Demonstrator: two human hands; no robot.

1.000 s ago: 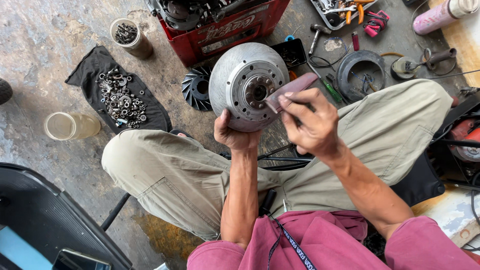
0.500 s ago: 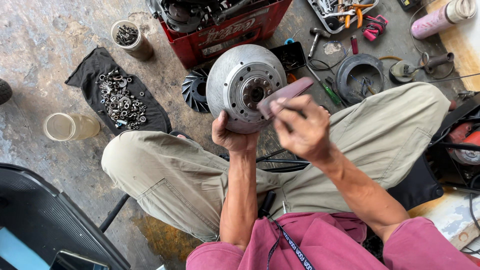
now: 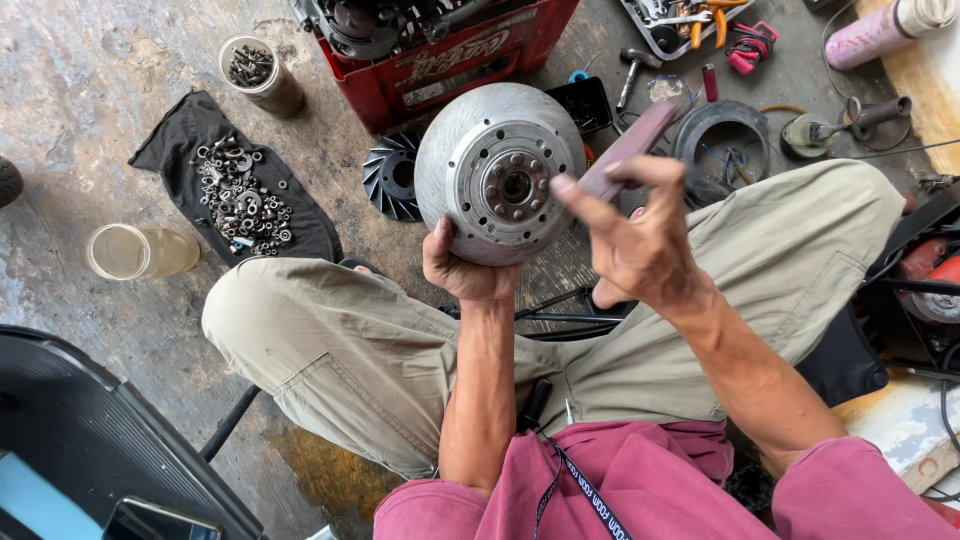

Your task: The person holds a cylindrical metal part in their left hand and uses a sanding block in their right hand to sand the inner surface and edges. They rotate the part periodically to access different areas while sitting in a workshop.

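Observation:
My left hand (image 3: 462,268) holds up a round grey metal drum (image 3: 497,172) from below, its hub with a ring of bolts facing me. My right hand (image 3: 640,240) pinches a folded strip of purplish sandpaper (image 3: 630,148) just right of the drum's rim, apart from the hub. Both hands are above my knees in khaki trousers, over a stained concrete floor.
A black cloth (image 3: 225,180) with several nuts and washers lies at left, beside a glass jar (image 3: 135,250) and a cup of bolts (image 3: 258,70). A red crate (image 3: 440,55), a black fan wheel (image 3: 392,175), a round black cover (image 3: 722,145) and a tool tray (image 3: 680,20) lie beyond.
My right hand has drawn the sandpaper off the drum's face to its right side. The drum has tilted slightly and stays in my left hand.

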